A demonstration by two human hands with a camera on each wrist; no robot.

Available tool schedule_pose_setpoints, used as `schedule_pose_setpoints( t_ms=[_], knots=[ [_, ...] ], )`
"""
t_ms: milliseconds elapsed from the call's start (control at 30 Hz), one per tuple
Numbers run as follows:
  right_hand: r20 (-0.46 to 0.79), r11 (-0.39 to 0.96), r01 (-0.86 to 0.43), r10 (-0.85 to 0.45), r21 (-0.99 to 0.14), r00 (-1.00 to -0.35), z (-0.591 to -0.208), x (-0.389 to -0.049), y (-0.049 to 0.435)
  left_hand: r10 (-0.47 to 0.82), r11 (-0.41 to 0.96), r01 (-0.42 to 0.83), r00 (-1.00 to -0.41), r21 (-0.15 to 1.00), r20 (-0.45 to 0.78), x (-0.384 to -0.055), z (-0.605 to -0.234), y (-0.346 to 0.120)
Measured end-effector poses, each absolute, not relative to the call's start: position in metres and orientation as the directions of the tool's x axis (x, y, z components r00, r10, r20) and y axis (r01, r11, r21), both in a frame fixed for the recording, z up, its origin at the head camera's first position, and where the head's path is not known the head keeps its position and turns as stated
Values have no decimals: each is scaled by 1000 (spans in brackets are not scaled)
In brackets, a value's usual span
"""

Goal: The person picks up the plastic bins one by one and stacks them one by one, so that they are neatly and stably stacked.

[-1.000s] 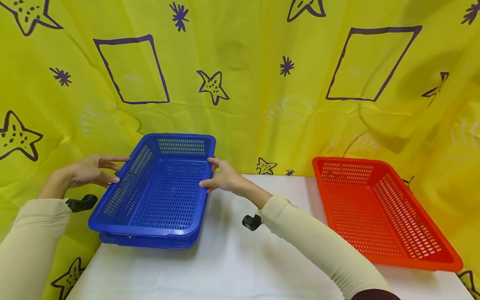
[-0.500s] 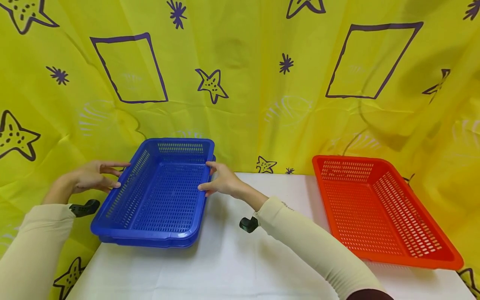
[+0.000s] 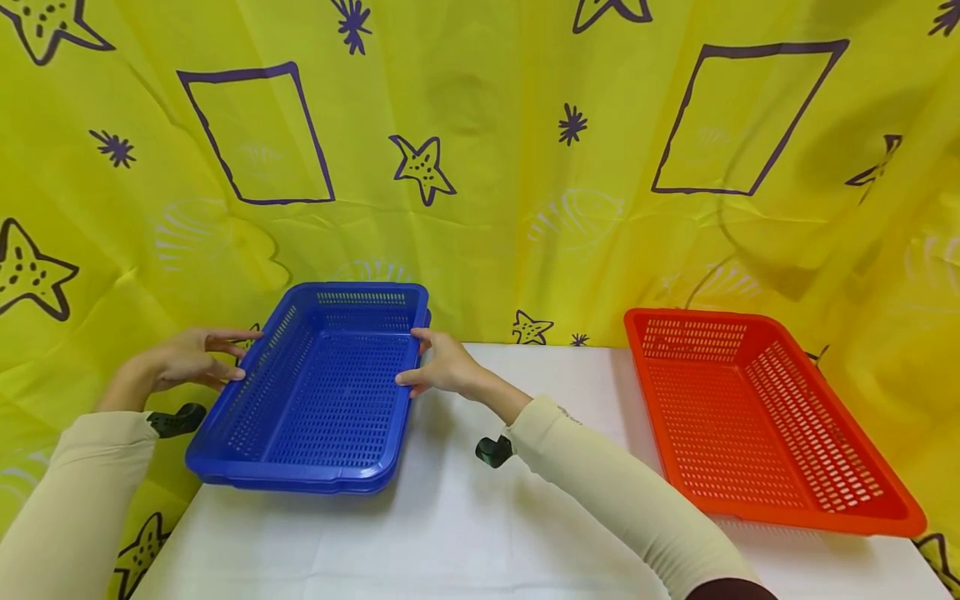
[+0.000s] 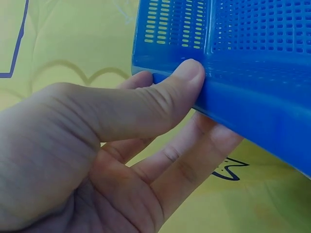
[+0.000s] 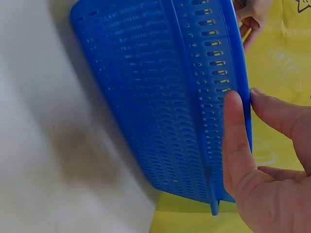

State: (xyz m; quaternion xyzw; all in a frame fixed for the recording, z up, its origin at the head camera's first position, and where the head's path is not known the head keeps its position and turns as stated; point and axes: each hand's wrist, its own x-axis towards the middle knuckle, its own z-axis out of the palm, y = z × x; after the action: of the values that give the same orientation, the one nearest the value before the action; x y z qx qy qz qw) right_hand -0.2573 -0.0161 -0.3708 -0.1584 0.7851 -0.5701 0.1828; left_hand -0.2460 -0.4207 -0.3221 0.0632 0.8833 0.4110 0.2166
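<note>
A blue plastic basket [image 3: 341, 400] with slotted walls sits nested in a second blue basket [image 5: 131, 77], whose rim shows just below the upper one's. My left hand [image 3: 183, 360] pinches the upper basket's left rim. In the left wrist view its thumb [image 4: 187, 77] lies over the rim, fingers beneath. On the opposite side my right hand [image 3: 446, 364] grips the right rim. The right wrist view shows the thumb at the rim's top edge and a finger [image 5: 235, 131] against the outer wall. Nothing shows inside the upper basket.
A red basket [image 3: 727, 433] of similar shape stands on the right of the white table [image 3: 525, 517]. Behind the table hangs a yellow curtain [image 3: 487, 233] with starfish drawings, also reaching down the left side. Each wrist wears a dark camera mount [image 3: 495, 451].
Both hands have lowered the upper blue basket deeper into the lower one, and the gap between their front rims has closed. The grip on both rims stays. The red basket stays in place.
</note>
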Motion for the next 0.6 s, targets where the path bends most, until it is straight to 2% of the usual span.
schedule_pose_setpoints(
  t_ms=[400,600],
  knots=[
    [-105,330,-58,-454,-942,-884,-379,-257,-19,282,647,-86,-896,758,-342,-249,-328,-421],
    [-111,339,-56,-453,-939,-884,-381,-256,-21,291,672,-57,-897,739,-334,-248,-330,-421]
  ],
)
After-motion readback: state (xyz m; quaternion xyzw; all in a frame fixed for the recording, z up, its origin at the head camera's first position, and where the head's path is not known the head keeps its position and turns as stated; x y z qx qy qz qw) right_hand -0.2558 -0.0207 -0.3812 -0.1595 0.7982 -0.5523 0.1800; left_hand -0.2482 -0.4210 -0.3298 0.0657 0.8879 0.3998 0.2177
